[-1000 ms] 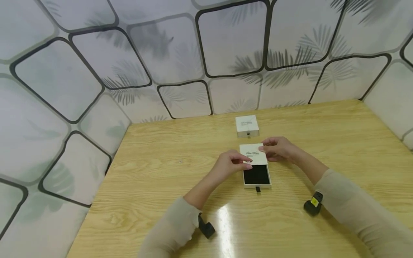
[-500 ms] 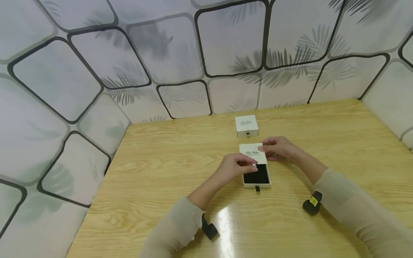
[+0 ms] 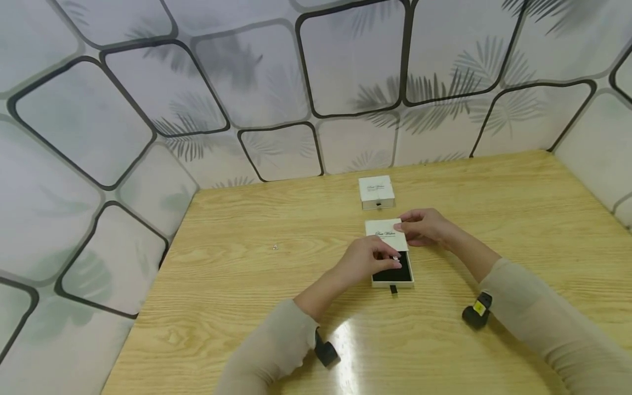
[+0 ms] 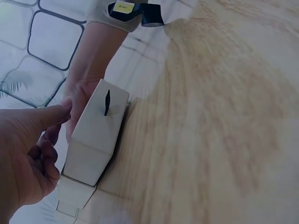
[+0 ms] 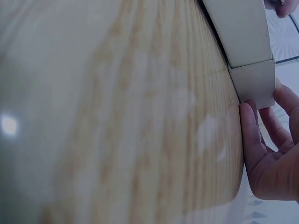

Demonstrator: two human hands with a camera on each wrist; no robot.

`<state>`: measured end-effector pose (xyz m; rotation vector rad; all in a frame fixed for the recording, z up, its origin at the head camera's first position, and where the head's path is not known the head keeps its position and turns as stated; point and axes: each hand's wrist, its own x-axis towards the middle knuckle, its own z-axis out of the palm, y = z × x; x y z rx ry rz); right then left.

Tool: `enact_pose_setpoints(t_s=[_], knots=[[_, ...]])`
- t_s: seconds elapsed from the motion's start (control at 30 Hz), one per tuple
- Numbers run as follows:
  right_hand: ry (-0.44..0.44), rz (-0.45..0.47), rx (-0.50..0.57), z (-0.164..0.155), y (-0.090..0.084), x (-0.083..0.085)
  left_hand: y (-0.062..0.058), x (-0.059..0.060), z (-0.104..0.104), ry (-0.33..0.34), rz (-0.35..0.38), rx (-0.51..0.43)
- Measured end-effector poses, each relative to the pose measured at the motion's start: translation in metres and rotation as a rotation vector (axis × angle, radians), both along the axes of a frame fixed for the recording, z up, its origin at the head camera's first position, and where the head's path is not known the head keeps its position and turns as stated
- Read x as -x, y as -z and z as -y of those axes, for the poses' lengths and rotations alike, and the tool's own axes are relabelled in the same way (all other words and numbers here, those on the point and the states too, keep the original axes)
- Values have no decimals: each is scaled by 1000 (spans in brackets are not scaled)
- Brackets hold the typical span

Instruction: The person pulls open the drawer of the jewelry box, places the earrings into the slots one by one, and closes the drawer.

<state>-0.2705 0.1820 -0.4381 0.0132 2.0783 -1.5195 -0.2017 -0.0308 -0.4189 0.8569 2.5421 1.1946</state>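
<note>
A white gift box lettered "Best Wishes" lies on the table with its drawer pulled part way out, showing a black lining. Over that lining, my left hand pinches a small silvery jewellery piece between thumb and fingers; its exact kind I cannot tell. My right hand grips the box's far right corner, thumb on top. The right wrist view shows the right fingers against the box end. In the left wrist view, the drawer front has a black pull tab.
Behind the open box stands a second white box, closed, with similar lettering. Another tiny shiny piece lies on the wooden table to the left. A patterned wall covering rises along the table's back and sides.
My left hand has moved slightly right and toward the drawer, carrying the silvery jewellery piece from over the lid's edge to over the black lining. My right hand has kept its grip on the box.
</note>
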Motion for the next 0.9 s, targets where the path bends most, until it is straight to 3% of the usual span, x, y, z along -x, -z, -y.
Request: enact_pose_setpoints(t_s=[0.27, 0.5, 0.67, 0.9], knots=[[15, -1, 6, 1, 1, 0, 0, -5, -5, 64, -203, 162], [10, -2, -3, 1, 1, 0, 9, -7, -8, 62, -419, 266], [13, -6, -5, 2, 1, -2, 13, -6, -9, 62, -464, 278], [14, -15, -7, 2, -3, -3, 14, -4, -8, 65, -439, 262]])
